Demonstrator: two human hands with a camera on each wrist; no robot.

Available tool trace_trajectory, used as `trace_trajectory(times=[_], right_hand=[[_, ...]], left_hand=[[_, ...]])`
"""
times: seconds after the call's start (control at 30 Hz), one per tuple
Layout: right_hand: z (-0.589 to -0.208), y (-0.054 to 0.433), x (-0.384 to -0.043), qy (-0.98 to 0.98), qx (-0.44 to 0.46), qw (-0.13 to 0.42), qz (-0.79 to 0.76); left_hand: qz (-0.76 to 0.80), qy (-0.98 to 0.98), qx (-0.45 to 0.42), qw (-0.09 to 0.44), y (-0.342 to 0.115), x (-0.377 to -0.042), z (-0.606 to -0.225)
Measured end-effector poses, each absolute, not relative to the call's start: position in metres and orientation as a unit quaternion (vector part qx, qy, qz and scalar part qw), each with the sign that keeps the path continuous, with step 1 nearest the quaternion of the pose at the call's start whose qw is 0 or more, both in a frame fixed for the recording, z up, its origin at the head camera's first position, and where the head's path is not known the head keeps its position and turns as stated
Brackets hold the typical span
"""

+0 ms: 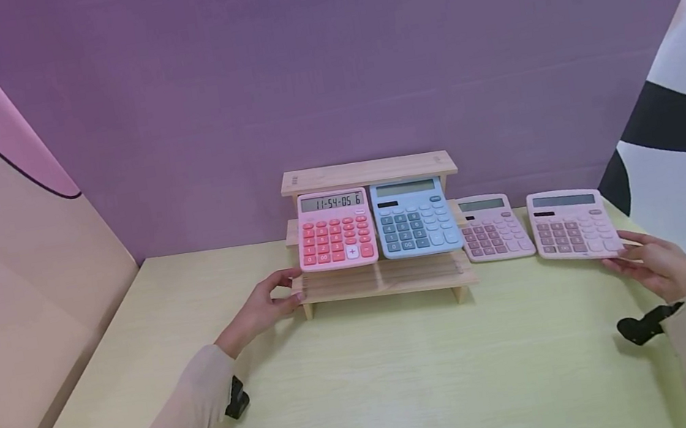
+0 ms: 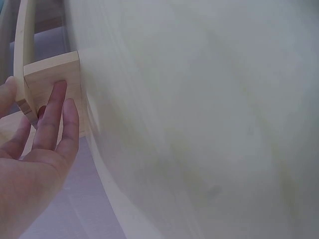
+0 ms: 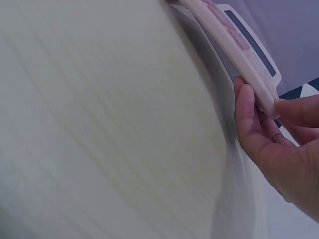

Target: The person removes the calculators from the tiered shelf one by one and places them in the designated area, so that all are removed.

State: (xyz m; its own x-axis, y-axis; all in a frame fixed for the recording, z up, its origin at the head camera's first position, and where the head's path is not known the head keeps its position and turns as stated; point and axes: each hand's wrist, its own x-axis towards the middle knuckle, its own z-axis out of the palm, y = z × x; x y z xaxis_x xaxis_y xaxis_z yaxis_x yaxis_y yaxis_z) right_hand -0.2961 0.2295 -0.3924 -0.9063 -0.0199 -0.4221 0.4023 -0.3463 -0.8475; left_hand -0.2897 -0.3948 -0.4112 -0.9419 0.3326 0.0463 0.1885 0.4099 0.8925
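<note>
My left hand (image 1: 261,304) grips the left end of the lowest board of a small stepped wooden shelf (image 1: 386,280). In the left wrist view the thumb lies at the board's edge and the fingers reach beneath, beside the shelf's leg (image 2: 72,74). On the shelf lean a bright pink calculator (image 1: 335,233), its display lit with digits, and a blue calculator (image 1: 416,221). My right hand (image 1: 660,266) pinches the lower right corner of a pale pink calculator (image 1: 574,227). The right wrist view shows this calculator (image 3: 244,52) tilted, with the thumb on top and fingers underneath.
A second pale pink calculator (image 1: 494,228) lies between the shelf and the one in my right hand. A purple cloth wall (image 1: 356,79) stands behind the light wooden table (image 1: 408,382). Cartoon-printed panels (image 1: 15,292) flank both sides.
</note>
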Motion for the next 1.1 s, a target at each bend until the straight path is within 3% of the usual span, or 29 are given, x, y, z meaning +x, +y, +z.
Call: trace_trajectory(times=[0.43,1.1], right_hand=[[-0.397,0.233,-0.301,0.568,0.182,0.138,-0.790],[-0.401,0.235,-0.309,0.573,0.214,0.105,-0.784]], left_hand=[[0.526,0.832,0.157,0.074,-0.389,-0.275,-0.391],[0.517,0.838,0.166,0.058,-0.395,-0.291,-0.413]])
